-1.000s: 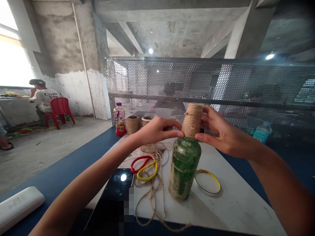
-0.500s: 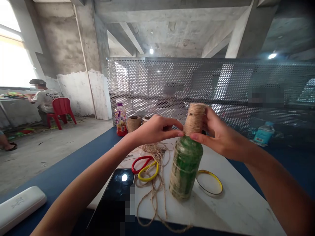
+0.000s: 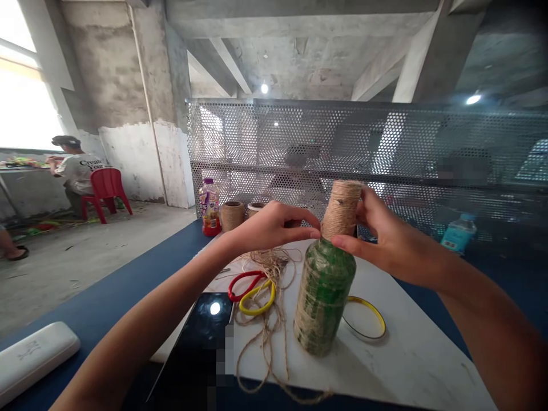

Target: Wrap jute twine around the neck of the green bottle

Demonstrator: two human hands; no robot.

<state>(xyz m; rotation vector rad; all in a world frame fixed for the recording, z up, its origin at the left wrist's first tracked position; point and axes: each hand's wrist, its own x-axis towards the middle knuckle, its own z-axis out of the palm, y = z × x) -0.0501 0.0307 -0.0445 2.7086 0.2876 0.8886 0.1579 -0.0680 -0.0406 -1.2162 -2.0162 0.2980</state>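
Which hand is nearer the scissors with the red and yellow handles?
The left hand is nearer: it is raised above the table, beyond the scissors and not touching them. The right hand is farther away, on the other side of the twine-wrapped green bottle.

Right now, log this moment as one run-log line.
left hand | right hand | both on neck of twine-wrapped green bottle | loose twine beside

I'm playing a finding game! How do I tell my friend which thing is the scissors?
On the white table top, find the green bottle wrapped in twine. Just left of it, in the loose twine, lie the scissors. Only they have bright red and yellow handle loops.
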